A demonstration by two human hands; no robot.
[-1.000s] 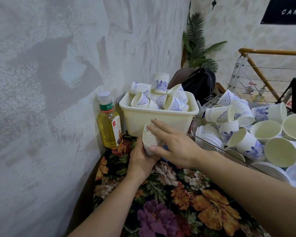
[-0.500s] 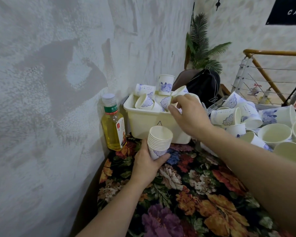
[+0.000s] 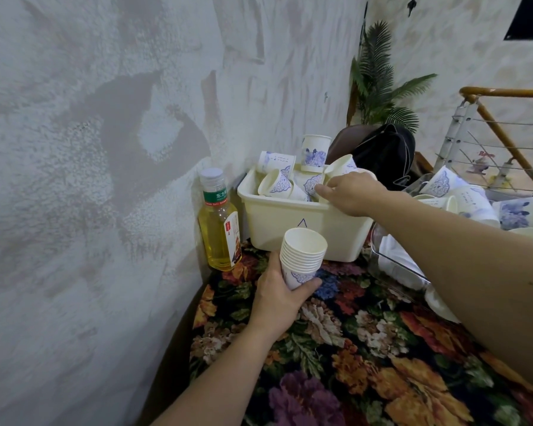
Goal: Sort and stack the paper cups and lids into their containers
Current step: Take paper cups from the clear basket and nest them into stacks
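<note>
Cup stack [image 3: 302, 256]: nested, upright, mouth up, held in the air just in front of the bin [image 3: 302, 229], above the floral cloth [image 3: 366, 348]. Left hand [image 3: 277, 298] wraps the bottom cup, thumb on the left side, fingers curled around the front.

Right hand [image 3: 351, 192] is over the bin's right end, among the loose cups [image 3: 290, 179]. Fingers curled, fingertips on a patterned cup; a cup rim shows just behind the knuckles. Can't tell if it actually has one gripped.

Bin is cream plastic, piled with loose cups lying every way, one standing upright at the back. Right forearm crosses in front of the bin's right corner and hides part of the tray.

Around:
- oil bottle [image 3: 219, 222] just left of bin, against the wall [image 3: 105, 149]
- clear tray [image 3: 394, 259] right of bin, white lids inside, more cups [image 3: 462, 195] heaped behind it
- black bag [image 3: 385, 155] and plant [image 3: 379, 78] behind bin
- railing [image 3: 502, 118] far right
</note>
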